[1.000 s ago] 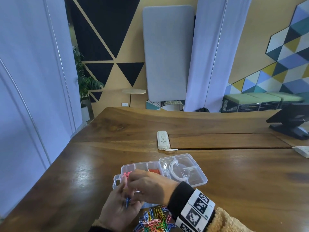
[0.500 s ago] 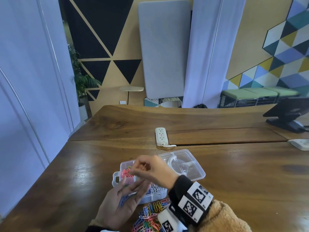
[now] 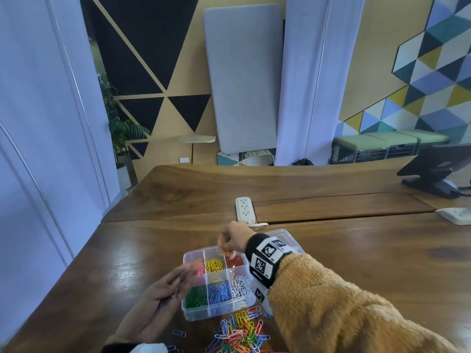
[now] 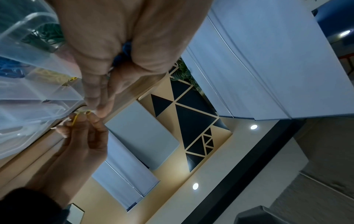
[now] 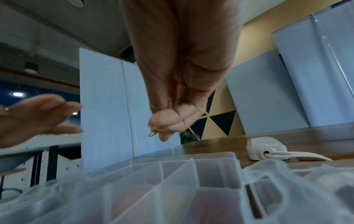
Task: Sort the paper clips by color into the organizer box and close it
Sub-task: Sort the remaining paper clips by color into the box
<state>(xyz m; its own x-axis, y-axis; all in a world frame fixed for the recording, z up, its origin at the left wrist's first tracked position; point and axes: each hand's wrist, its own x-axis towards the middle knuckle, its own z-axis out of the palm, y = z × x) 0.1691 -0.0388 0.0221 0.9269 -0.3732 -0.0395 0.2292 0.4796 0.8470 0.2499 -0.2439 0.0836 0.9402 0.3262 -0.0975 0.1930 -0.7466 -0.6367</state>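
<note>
A clear organizer box (image 3: 193, 314) lies open on the wooden table, its compartments holding pink, yellow, red, green, blue and white paper clips. My right hand (image 3: 224, 247) hovers over the back row and pinches a yellow clip (image 3: 224, 253) between thumb and fingertips; the pinch also shows in the right wrist view (image 5: 152, 133) and the left wrist view (image 4: 75, 119). My left hand (image 3: 170, 294) lies palm up against the box's left side, fingers straight, with a few blue clips (image 4: 122, 56) in the palm. A mixed pile of loose clips (image 3: 237, 332) sits in front of the box.
The box's clear lid (image 3: 290, 238) lies folded back to the right, behind my right wrist. A white power strip (image 3: 245, 209) lies just beyond the box, another (image 3: 456, 215) at far right. A black stand (image 3: 438, 171) occupies the back right corner.
My right hand has lifted away from the left palm with a yellow clip and moved back over the box. The left hand has drawn left of the box, uncovering the compartments.
</note>
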